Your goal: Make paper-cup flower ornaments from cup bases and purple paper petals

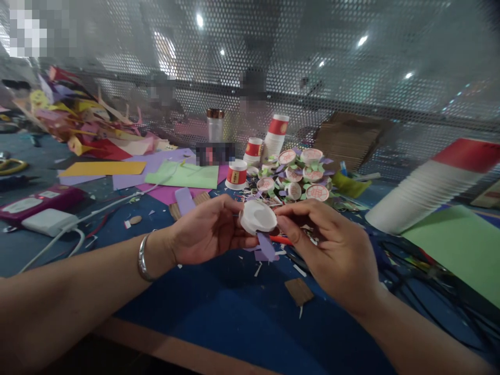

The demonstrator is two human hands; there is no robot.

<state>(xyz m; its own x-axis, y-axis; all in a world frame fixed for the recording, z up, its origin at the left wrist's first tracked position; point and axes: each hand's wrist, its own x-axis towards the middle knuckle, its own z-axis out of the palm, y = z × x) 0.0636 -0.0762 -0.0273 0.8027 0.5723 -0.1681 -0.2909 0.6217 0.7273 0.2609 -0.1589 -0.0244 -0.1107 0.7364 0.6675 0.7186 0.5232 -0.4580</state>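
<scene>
Between both hands, above the blue table, is a cut-down white paper cup bottom, its shallow hollow side facing me. A purple paper strip hangs from its lower edge. My left hand grips the cup bottom at its left rim, thumb on top and fingers curled beneath. My right hand pinches the right rim between thumb and fingertips. Just beyond them lies a pile of similar cup bottoms with red prints and green and purple paper tabs.
A red-and-white cup stands behind my hands, near stacked cups. A long cup stack leans at right beside green paper and black cables. Coloured sheets, a white charger and its cable lie left. Paper scraps litter the table.
</scene>
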